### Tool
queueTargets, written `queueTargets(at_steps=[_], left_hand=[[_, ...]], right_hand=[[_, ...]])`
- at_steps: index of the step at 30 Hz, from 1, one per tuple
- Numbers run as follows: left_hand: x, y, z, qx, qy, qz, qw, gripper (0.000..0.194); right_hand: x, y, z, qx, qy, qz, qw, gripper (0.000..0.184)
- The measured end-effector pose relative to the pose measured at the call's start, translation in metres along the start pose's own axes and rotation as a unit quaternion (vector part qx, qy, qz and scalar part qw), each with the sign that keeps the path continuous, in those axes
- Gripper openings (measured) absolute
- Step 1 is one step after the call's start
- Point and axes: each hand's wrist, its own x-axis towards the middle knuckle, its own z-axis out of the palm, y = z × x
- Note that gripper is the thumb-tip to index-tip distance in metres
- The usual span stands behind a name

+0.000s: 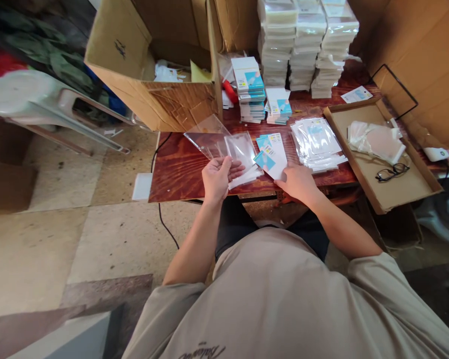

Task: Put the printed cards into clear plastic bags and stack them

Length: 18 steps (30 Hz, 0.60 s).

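My left hand (pixel 220 178) is closed, thumb over fingers, on a clear plastic sleeve (pixel 208 133) that sticks up and to the left. Just right of it lie several more clear sleeves (pixel 243 149) on the dark red table. With thumb and fingertips my right hand (pixel 297 182) grips the lower corner of a white and blue printed card (pixel 279 157). Other such cards lie fanned partly beneath it. Past my right hand is a pile of filled sleeves (pixel 317 142), with a card showing through the top one.
Behind stand two stacks of printed cards (pixel 247 80) and tall stacks of packed sleeves (pixel 307 45). An open cardboard box (pixel 179 102) is at the back left. At right, a shallow cardboard tray (pixel 391 197) holds clear packets and glasses (pixel 392 172). A white stool (pixel 22 92) stands left.
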Motion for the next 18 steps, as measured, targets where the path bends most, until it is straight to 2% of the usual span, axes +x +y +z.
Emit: queueTargets(at_steps=[4, 8, 11, 14, 16, 18], left_hand=[[-0.001, 0.000, 0.001, -0.004, 0.002, -0.012, 1.000, 0.043], [-0.003, 0.001, -0.002, -0.011, 0.001, -0.023, 1.000, 0.041], [-0.005, -0.001, -0.001, -0.024, -0.002, -0.027, 0.999, 0.040], [-0.007, -0.005, 0.004, -0.026, -0.006, -0.042, 0.999, 0.039], [-0.008, -0.008, 0.006, -0.026, -0.014, -0.049, 0.998, 0.040], [-0.010, -0.008, 0.008, -0.028, -0.027, -0.051, 0.998, 0.040]], right_hand=[[0.000, 0.008, -0.003, 0.051, -0.016, -0.016, 0.998, 0.034], [0.002, 0.019, 0.002, 0.186, 0.052, 0.000, 0.981, 0.026], [0.005, 0.024, 0.012, 0.258, 0.136, -0.013, 0.957, 0.032], [0.007, 0.027, 0.018, 0.320, 0.204, -0.022, 0.925, 0.028], [0.007, 0.029, 0.021, 0.375, 0.225, -0.011, 0.899, 0.029], [0.005, 0.030, 0.021, 0.420, 0.230, 0.008, 0.878, 0.039]])
